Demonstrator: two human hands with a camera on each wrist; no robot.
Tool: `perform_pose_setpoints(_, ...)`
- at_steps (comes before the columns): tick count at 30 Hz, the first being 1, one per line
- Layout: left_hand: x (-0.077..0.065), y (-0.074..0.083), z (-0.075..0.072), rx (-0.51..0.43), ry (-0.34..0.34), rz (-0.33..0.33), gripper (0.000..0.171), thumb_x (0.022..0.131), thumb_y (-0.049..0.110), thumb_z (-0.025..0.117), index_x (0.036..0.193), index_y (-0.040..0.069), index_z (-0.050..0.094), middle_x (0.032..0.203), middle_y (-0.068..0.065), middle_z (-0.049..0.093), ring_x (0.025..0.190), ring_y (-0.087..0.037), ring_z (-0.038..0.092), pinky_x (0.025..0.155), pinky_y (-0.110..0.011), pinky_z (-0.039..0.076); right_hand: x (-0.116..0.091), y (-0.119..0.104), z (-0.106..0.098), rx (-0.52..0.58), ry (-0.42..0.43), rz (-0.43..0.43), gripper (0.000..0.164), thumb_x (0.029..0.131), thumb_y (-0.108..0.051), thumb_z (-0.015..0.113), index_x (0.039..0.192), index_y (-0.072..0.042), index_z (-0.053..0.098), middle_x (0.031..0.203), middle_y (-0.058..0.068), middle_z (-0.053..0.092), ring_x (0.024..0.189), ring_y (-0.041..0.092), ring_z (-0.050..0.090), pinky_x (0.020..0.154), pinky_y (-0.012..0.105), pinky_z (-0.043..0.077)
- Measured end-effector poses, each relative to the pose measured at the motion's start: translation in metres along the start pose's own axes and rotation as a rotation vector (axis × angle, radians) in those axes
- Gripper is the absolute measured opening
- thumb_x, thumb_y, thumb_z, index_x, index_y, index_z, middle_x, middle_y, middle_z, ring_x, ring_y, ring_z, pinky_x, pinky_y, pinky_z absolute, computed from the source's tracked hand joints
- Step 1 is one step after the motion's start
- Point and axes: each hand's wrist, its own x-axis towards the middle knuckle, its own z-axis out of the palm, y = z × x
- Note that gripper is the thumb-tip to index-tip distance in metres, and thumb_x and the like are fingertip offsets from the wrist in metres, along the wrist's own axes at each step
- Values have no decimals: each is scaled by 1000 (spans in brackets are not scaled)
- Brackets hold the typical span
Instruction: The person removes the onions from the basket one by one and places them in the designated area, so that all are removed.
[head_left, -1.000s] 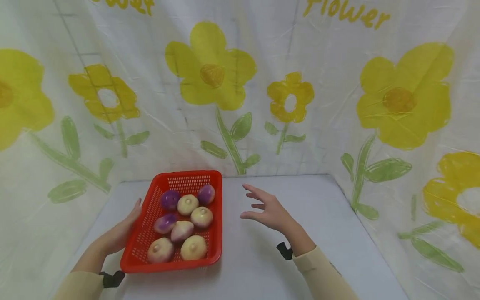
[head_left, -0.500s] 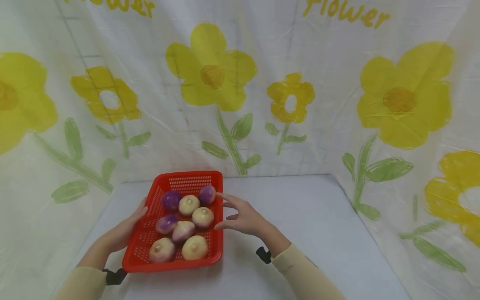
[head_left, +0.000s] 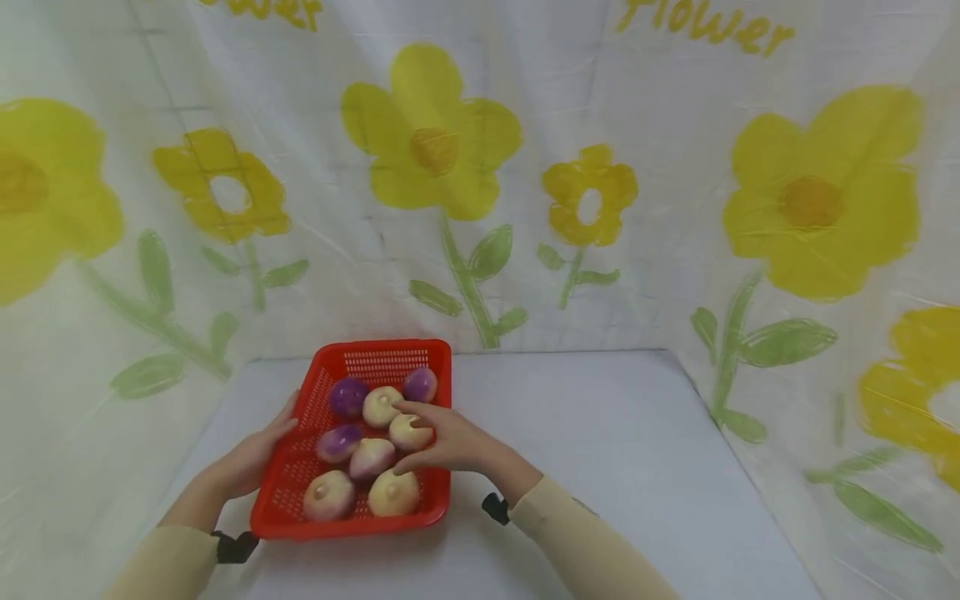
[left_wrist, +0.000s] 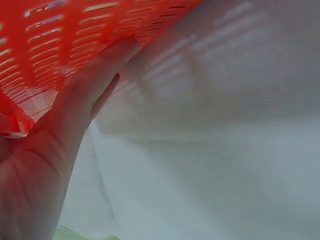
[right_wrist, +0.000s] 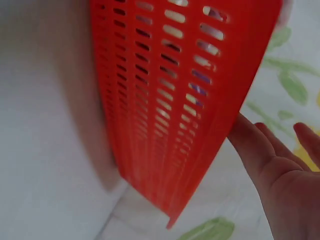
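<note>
A red plastic basket [head_left: 348, 529] with slotted walls holds several round purple-and-cream bulbs, like turnips or onions. My left hand [head_left: 251, 460] rests against the basket's left side, its fingers extended along the slotted wall [left_wrist: 85, 30] in the left wrist view. Over the right rim reaches my right hand [head_left: 456, 442], fingers spread and slightly bent above a cream bulb [head_left: 405, 432], partly covering it. Its thumb overlaps the edge of the front cream bulb [head_left: 393, 493]. The right wrist view shows that hand [right_wrist: 285, 192] beyond the rim, its fingertips partly hidden.
The basket stands on the left part of a white table [head_left: 585, 433]. Behind the table hangs a white curtain [head_left: 660, 167] printed with yellow flowers. Purple bulbs [head_left: 348, 397] lie toward the basket's back and left.
My right hand has moved left from beside the basket, over its right rim, to above the bulbs. My left hand has stayed at the basket's left side.
</note>
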Motion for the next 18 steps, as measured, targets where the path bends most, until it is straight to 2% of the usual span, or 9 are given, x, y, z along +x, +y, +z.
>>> perform_pose_setpoints(2, 3, 1, 0, 1, 4, 2, 60, 104, 39, 24, 144, 47, -20, 158, -3, -24, 144, -44, 7, 104, -52, 41, 3, -1, 4, -39, -22, 11, 85, 72, -53, 76, 143, -46, 31, 143, -13, 46, 124, 16, 51, 97, 39, 50)
perform_pose_setpoints(6, 5, 3, -1, 2, 14, -8, 61, 104, 36, 26, 144, 49, -18, 158, -3, -22, 143, -45, 14, 101, -50, 45, 10, -4, 12, -39, -83, 15, 84, 72, -51, 77, 143, -46, 32, 145, -14, 41, 126, 19, 51, 99, 38, 49)
perform_pose_setpoints(11, 3, 1, -2, 0, 12, -30, 61, 105, 35, 26, 143, 51, -18, 158, -6, -22, 141, -43, 21, 99, -48, 47, 16, -8, 20, -60, -145, -13, 81, 70, -47, 79, 141, -33, 43, 137, -9, 49, 121, 13, 48, 95, 28, 49)
perform_pose_setpoints(16, 1, -1, -4, 12, 7, -20, 60, 105, 35, 25, 143, 51, -18, 159, -8, -19, 135, -34, 39, 97, -47, 48, 19, -8, 26, -37, -205, 58, 73, 69, -42, 82, 133, -28, 51, 129, -9, 55, 115, 10, 51, 91, 26, 51)
perform_pose_setpoints(18, 1, -2, -4, 12, 12, -17, 60, 105, 36, 26, 143, 51, -17, 159, -7, -19, 134, -31, 41, 97, -47, 49, 21, -8, 28, -36, -226, 83, 68, 69, -41, 83, 129, -27, 54, 125, -9, 57, 112, 9, 54, 89, 25, 52)
